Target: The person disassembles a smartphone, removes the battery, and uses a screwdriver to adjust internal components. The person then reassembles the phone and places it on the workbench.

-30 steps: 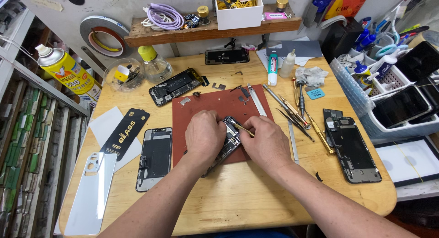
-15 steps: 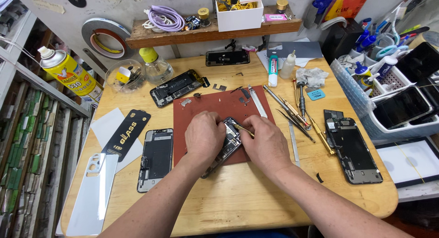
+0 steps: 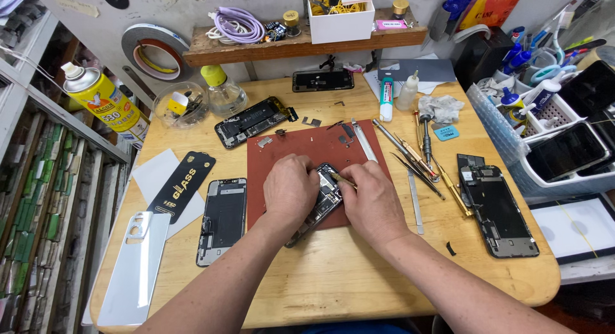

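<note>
An opened phone (image 3: 323,202) lies on a red-brown work mat (image 3: 288,148), directly between the two hands and partly under them. Its long axis runs on a slant: the upper end points away from the person and to the right, the lower end toward the person and to the left, past the mat's near edge. The exposed inner parts face up.

The left hand (image 3: 289,190) lies curled over the phone's left side, fingers bent down on it and holding it in place. The right hand (image 3: 371,199) is closed around a thin brass-coloured tool (image 3: 339,178), whose tip points left onto the phone's upper half.

Left of the left hand, a second phone frame (image 3: 223,220) lies lengthwise on the wooden table (image 3: 333,276), with a black flat package (image 3: 181,185) and a white strip (image 3: 136,267) further left. Beyond the left hand rests another opened phone (image 3: 253,121), slanted. Just right of the right hand lie several screwdrivers and tweezers (image 3: 416,154), and further right a dark phone frame (image 3: 498,209).

As for containers: beyond the left hand, a clear round bowl (image 3: 180,106) holds small yellow and dark bits. Far right of the right hand, a white basket (image 3: 544,148) holds dark phone screens, small bottles and tools. On the shelf beyond both hands, a white box (image 3: 339,16) holds yellow bands and small items.
</note>
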